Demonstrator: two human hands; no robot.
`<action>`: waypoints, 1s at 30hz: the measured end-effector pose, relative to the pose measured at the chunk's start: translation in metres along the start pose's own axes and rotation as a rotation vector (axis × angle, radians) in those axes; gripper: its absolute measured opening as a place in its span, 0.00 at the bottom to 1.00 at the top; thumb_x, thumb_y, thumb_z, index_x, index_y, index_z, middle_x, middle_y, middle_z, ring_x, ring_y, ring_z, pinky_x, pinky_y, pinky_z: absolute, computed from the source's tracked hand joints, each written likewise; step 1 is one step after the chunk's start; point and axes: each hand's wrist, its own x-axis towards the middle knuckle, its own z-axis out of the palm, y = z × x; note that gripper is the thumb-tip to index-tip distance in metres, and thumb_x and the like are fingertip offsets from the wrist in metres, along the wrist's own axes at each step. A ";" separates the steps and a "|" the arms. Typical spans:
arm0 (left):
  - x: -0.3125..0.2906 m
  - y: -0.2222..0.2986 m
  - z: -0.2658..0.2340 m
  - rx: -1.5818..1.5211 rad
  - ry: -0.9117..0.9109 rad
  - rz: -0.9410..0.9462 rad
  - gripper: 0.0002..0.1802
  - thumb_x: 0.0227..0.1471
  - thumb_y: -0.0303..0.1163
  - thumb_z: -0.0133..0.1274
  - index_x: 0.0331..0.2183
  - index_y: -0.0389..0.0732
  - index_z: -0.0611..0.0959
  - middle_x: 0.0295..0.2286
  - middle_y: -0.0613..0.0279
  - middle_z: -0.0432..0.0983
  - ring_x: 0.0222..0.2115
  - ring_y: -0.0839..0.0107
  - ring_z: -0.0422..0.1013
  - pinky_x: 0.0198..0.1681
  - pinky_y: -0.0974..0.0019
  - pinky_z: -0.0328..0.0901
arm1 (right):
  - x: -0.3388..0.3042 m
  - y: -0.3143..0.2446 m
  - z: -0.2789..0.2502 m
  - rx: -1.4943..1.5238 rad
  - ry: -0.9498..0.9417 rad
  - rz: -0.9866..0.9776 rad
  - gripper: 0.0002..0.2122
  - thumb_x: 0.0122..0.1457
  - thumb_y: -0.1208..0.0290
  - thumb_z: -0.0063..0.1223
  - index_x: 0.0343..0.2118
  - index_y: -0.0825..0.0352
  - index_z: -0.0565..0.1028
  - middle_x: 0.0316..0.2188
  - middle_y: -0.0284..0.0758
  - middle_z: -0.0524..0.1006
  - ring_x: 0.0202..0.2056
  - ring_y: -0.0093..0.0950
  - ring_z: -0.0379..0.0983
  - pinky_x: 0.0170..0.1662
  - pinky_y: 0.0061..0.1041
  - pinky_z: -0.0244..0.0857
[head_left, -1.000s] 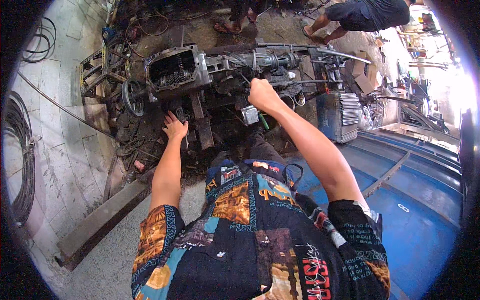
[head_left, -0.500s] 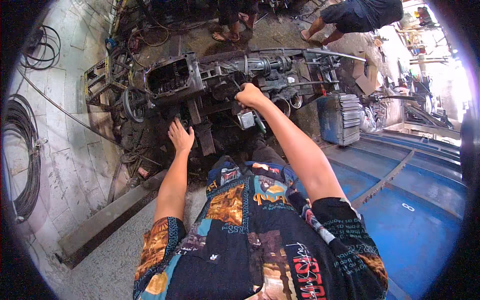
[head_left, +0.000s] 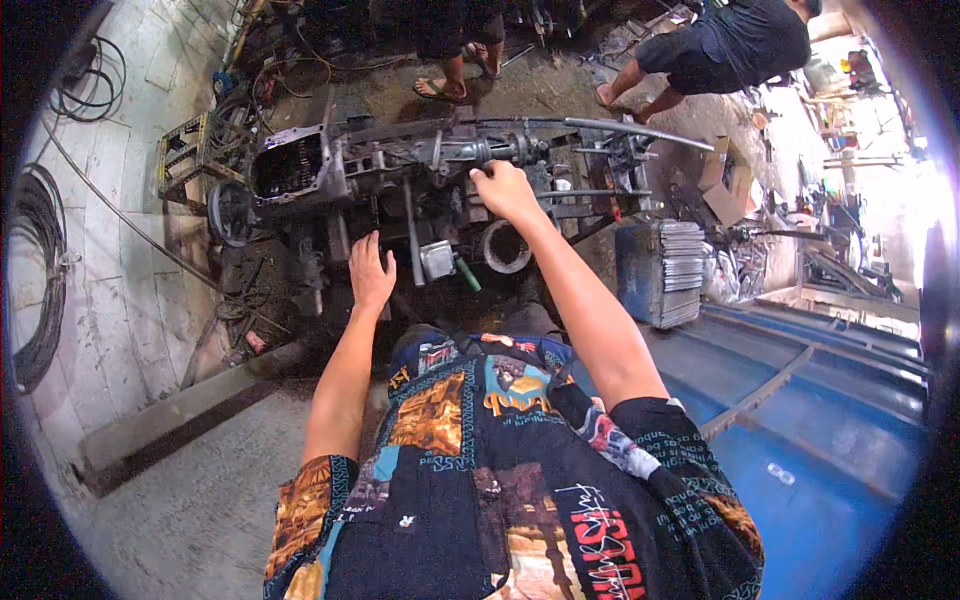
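Left hand [head_left: 371,270] has fingers extended, nearest the gearbox [head_left: 331,168]; contact cannot be told. Right hand [head_left: 506,191] is curled beside the shaft [head_left: 462,151], grip indeterminable. Gearbox lies left of shaft, open face up; silver box [head_left: 437,260] sits between hands

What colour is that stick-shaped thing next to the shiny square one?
The stick-shaped thing is green; it shows best in the head view.
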 end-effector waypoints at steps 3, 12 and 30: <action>-0.008 0.039 0.025 0.019 0.003 -0.058 0.26 0.54 0.35 0.52 0.53 0.35 0.70 0.47 0.47 0.68 0.51 0.50 0.63 0.55 0.51 0.58 | 0.007 0.036 -0.048 -0.029 0.061 -0.153 0.18 0.57 0.60 0.51 0.34 0.75 0.76 0.35 0.56 0.77 0.40 0.53 0.74 0.46 0.47 0.67; -0.026 0.168 0.112 0.153 0.116 -0.211 0.26 0.53 0.34 0.52 0.53 0.35 0.70 0.47 0.47 0.69 0.51 0.50 0.63 0.55 0.50 0.58 | 0.079 0.174 -0.182 -0.130 0.489 -0.659 0.14 0.57 0.67 0.51 0.38 0.74 0.77 0.35 0.47 0.76 0.38 0.44 0.73 0.44 0.39 0.67; -0.007 0.258 0.119 0.266 0.189 -0.250 0.25 0.54 0.35 0.51 0.52 0.33 0.71 0.47 0.48 0.70 0.49 0.51 0.64 0.54 0.52 0.59 | 0.159 0.290 -0.228 -0.525 0.366 -0.444 0.20 0.64 0.57 0.38 0.34 0.64 0.81 0.36 0.44 0.79 0.40 0.44 0.75 0.46 0.46 0.65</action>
